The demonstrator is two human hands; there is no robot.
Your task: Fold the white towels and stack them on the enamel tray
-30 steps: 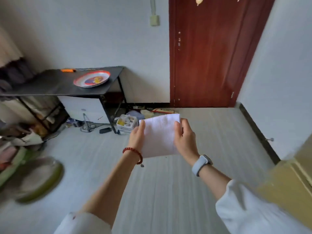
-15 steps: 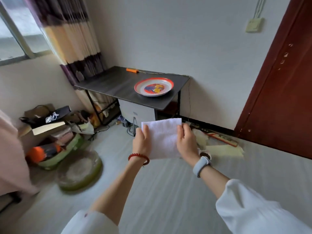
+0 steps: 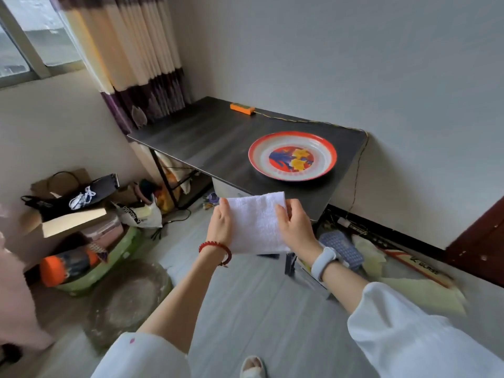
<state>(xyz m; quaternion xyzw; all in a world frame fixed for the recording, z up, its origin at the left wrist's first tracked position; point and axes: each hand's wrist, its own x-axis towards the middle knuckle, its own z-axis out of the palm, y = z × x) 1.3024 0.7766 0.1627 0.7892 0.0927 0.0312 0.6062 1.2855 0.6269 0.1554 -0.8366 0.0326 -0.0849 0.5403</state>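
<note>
a room in a home: a striped curtain (image 3: 131, 50) hangs by a window (image 3: 24, 36), bags and boxes (image 3: 73, 203) lie on the floor, and a dark worktop (image 3: 207, 140) stands against the wall.

I've swung the view left and closed in: the red door has slid out to the lower right edge, and the dark table (image 3: 207, 143) now fills mid-frame. The enamel tray (image 3: 292, 156) looms larger, just above the folded white towel (image 3: 256, 222), which is now close to the table's near edge.
</note>
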